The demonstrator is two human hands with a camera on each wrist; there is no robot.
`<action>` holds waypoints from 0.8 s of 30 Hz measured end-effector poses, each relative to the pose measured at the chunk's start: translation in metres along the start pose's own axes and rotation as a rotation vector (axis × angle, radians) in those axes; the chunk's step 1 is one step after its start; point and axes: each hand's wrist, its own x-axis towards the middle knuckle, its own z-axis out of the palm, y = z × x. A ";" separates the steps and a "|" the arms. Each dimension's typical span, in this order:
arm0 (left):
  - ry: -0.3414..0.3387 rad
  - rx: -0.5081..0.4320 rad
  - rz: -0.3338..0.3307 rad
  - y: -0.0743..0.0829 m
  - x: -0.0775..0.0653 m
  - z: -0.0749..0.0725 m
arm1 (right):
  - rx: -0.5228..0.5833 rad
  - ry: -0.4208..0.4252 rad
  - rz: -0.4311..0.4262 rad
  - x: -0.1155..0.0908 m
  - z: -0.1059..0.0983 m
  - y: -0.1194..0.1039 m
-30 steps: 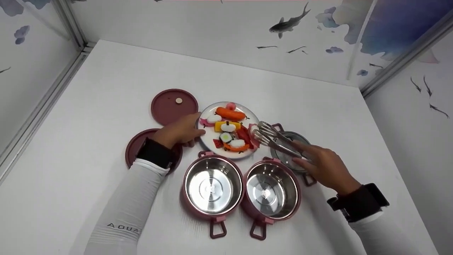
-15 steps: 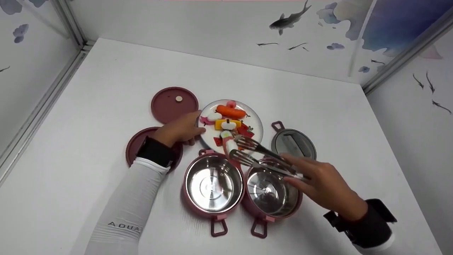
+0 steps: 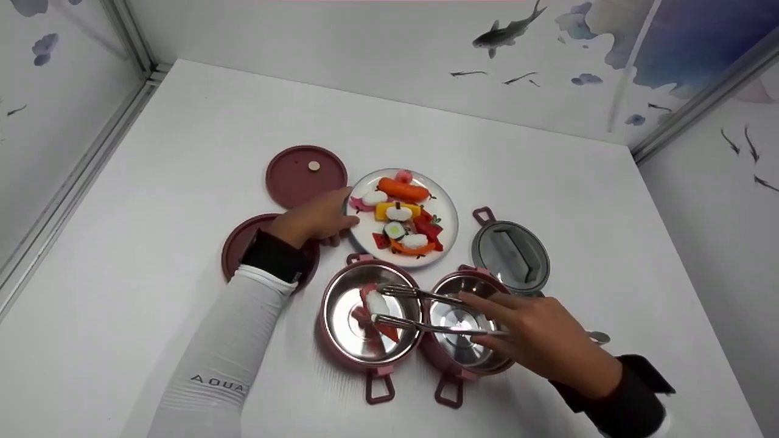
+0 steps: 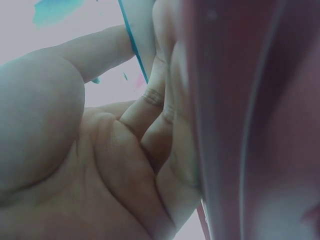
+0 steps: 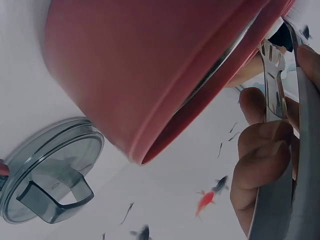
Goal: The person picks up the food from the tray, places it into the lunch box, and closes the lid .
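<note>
My left hand point(image 3: 319, 219) pinches the left rim of a white plate point(image 3: 364, 234), thumb above and fingers below. The plate bears several toy sushi pieces and a toy sausage point(image 3: 403, 190). My right hand point(image 3: 535, 328) grips metal tongs point(image 3: 444, 330) with fork-like ends, reaching over the right pot point(image 3: 456, 350) into the left pot point(image 3: 341, 359). Inside the left pot is a red-and-white shrimp nigiri point(image 3: 377, 303), tilted, with the spread tong ends at its right side. In the right wrist view, my fingers point(image 5: 262, 165) curl round the tongs' handle beside a red pot wall point(image 5: 125, 65).
Two dark red round lids point(image 3: 298, 182) lie left of the plate, one partly under my left wrist. To the right lies a grey see-through lid point(image 3: 510, 255) with a raised handle. Both pots' side handles point(image 3: 380, 389) stick out toward me. Patterned walls stand behind the table.
The tongs have carried the shrimp nigiri from the plate's right side down and left into the left pot. My left hand stays at the plate's rim.
</note>
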 end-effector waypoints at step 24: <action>0.011 -0.040 0.023 -0.002 0.000 0.004 | -0.084 0.245 0.156 0.002 0.000 0.034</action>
